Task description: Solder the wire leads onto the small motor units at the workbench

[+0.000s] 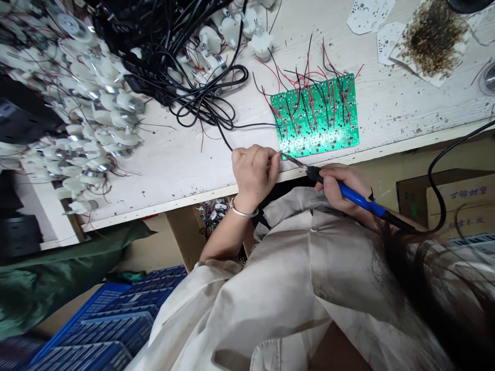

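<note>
A green circuit board (315,141) lies near the table's front edge, with several red and black wires standing up from it. My right hand (342,185) is closed around the blue handle of a soldering iron (358,197). The iron's tip points left, at the board's lower left corner. At that same corner my left hand (255,167) is pinched shut, with a bracelet on its wrist. A black cable (225,139) from the bundle runs into its fingers; the cable's end is hidden or too small to make out.
Black cables (201,98) lie coiled left of the board. White plastic motors (112,108) are heaped across the table's left side. Dark residue (435,36) covers a white piece at the back right. The iron's cord (433,180) loops at right. Blue crates (112,324) stand below the table.
</note>
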Demonstrator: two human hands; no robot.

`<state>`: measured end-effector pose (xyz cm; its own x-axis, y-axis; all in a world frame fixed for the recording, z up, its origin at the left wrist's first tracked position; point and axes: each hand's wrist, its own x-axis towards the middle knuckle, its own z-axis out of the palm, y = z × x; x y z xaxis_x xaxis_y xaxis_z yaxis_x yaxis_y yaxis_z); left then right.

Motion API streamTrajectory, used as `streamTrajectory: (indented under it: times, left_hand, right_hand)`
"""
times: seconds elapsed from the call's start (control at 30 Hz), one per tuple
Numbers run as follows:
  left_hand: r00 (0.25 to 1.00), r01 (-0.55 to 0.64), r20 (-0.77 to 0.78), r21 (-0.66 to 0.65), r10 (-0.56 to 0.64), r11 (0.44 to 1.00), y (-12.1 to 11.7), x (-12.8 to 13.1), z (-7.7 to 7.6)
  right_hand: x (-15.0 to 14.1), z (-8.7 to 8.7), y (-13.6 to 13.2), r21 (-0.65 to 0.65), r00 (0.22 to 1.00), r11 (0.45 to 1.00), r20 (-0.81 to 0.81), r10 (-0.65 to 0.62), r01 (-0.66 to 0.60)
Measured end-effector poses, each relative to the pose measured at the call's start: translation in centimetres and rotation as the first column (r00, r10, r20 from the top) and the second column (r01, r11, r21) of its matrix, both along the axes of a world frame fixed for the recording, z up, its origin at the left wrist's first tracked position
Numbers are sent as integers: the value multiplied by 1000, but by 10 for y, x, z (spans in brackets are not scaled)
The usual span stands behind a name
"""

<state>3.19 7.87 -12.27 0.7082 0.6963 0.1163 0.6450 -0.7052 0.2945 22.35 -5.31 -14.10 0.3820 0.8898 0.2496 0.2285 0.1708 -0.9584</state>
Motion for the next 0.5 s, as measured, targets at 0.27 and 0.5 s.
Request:
streamTrajectory:
  times: [0.27, 0.5]
  left_hand:
    - [999, -22, -46, -13, 21, 1000, 0, -1, 0]
    - [1000, 7, 25, -25, -6, 1000, 1, 1, 2]
  right_hand:
    - [-1, -3, 2, 67, 999, 997, 2, -32, 32]
    - [-1, -4, -6, -84, 997, 994, 28, -69, 71]
